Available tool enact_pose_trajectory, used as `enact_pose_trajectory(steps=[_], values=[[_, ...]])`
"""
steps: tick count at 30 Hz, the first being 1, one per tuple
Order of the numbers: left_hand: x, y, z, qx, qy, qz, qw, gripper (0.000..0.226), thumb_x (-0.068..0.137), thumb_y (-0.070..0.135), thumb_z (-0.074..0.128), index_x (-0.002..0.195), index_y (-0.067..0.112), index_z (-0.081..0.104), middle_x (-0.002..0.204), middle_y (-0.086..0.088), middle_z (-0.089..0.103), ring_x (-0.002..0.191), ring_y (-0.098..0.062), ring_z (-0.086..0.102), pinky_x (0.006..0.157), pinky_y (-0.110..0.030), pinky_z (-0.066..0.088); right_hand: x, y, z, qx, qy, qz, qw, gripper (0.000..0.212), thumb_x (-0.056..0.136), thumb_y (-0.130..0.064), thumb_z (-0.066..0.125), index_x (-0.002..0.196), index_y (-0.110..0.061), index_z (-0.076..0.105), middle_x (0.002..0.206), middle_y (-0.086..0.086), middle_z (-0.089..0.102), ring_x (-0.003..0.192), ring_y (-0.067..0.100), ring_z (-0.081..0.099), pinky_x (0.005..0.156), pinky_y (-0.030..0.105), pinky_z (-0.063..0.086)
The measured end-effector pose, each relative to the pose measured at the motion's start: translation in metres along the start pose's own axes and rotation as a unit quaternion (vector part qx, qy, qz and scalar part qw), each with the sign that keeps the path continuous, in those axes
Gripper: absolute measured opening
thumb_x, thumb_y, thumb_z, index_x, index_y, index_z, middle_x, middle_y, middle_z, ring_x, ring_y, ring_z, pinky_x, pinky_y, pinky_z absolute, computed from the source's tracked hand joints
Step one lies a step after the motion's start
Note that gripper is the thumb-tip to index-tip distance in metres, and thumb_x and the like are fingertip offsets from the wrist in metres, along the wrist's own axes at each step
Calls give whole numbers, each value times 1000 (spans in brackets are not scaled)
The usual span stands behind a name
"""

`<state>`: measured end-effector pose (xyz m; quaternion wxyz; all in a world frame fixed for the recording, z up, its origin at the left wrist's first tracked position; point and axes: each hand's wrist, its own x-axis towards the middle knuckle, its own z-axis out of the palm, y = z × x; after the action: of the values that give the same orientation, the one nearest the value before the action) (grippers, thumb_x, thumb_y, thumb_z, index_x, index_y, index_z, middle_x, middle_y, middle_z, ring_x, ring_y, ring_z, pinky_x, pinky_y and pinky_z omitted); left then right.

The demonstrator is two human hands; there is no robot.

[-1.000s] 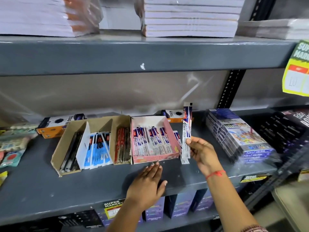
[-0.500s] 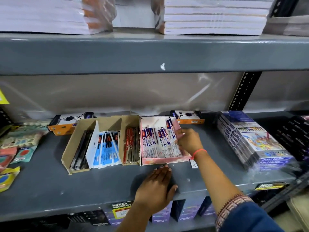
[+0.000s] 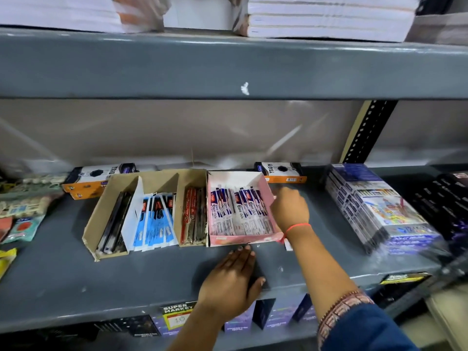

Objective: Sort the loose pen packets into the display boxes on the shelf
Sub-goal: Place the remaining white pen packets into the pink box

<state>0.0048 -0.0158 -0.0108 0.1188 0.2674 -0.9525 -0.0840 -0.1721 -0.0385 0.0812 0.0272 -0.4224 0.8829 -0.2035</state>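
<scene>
A pink display box (image 3: pixel 243 240) on the grey shelf (image 3: pixel 76 282) holds several white-and-blue pen packets (image 3: pixel 240 209). My right hand (image 3: pixel 291 209) sits against the outside of the box's right wall with its fingers curled downward, and I see no packet in it. A white packet end (image 3: pixel 288 245) pokes out on the shelf below my wrist. My left hand (image 3: pixel 230 282) lies flat on the shelf in front of the box with spread fingers. To the left, a brown cardboard box (image 3: pixel 101 219) holds black pens, blue packets (image 3: pixel 154 221) and red pens (image 3: pixel 191 216).
Two orange-and-white cartons (image 3: pixel 98 178) (image 3: pixel 281 172) lie behind the boxes. Wrapped colour-pencil packs (image 3: pixel 379 209) are stacked at the right, and blister packs (image 3: pixel 22 216) lie at the left. The upper shelf (image 3: pixel 228 64) hangs low overhead with stacked notebooks (image 3: pixel 326 19).
My right hand carried the upright packet into the pink box, then drew back to the box's right wall without it. My left hand stayed flat on the shelf.
</scene>
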Motion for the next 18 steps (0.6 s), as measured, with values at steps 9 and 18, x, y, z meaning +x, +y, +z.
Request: enact_pose_trajectory(steps=[9,18], values=[[2,-4,9,49,-33,-18,998,63,95,53,15,145,16,8,155,-3,7,140,-14,1,105,-22,-13,-26,53,12,35,-108,97,989,33,87,-16,54,116,0,49,119,26,59,110,40,59,88,40,49],[2,-5,9,18,-33,-32,999,62,94,53,17,145,17,9,156,-1,7,140,-13,1,106,-23,-9,-15,47,22,118,-122,164,972,30,88,-4,44,117,3,48,124,27,59,113,42,57,91,41,47]])
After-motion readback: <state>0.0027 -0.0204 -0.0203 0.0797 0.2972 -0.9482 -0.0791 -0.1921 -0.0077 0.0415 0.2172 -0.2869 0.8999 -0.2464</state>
